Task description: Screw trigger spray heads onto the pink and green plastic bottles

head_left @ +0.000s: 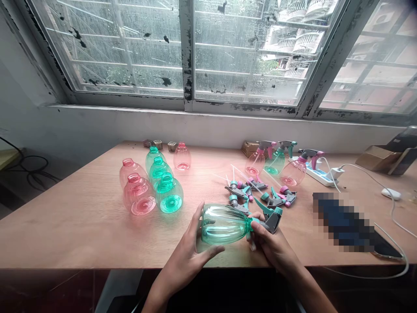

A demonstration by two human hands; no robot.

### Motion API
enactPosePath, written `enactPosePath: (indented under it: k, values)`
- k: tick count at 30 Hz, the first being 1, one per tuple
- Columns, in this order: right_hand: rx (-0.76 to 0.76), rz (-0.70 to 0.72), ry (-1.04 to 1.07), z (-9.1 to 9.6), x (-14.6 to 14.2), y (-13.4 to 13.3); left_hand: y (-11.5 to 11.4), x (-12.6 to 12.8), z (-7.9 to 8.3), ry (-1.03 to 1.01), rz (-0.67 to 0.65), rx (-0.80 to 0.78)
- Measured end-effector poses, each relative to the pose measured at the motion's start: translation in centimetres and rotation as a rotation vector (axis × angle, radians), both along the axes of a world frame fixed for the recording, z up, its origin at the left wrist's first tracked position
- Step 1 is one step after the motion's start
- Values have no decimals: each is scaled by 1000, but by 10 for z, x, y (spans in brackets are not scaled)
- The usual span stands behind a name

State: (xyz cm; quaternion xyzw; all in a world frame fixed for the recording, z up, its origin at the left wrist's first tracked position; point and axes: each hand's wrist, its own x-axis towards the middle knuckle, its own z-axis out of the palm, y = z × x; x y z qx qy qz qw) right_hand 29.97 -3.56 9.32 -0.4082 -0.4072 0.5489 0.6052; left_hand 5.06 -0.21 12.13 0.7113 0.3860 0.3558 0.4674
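Note:
A clear green spray bottle lies sideways in front of me above the table's near edge. Its grey-and-teal trigger head sits at the neck and points right. My left hand cups the bottle's base, fingers behind it and thumb stretched out below. At the neck, my right hand closes its fingers and thumb around the collar. Just behind the bottle lies a pile of loose trigger heads in grey, teal and pink, some with dip tubes showing.
Open-topped green bottles and pink bottles stand at left. Spray bottles with heads fitted stand at the back right, beside a power strip. A blurred-out dark device and white cables lie right. A window is behind.

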Motion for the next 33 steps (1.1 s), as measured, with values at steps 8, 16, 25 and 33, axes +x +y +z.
enactPosePath:
  k: [8, 16, 25, 33]
  values:
    - [10, 2, 9, 1, -1, 0, 1, -1, -1, 12, -9, -1]
    - [5, 0, -15, 3, -2, 0, 2, -1, -3, -4, -41, -1]
    - [-1, -1, -49, 0, 1, -1, 2, 0, -8, -79, -54, 26]
    - [16, 10, -98, -3, 2, -2, 0, -1, -3, -37, -19, -56]
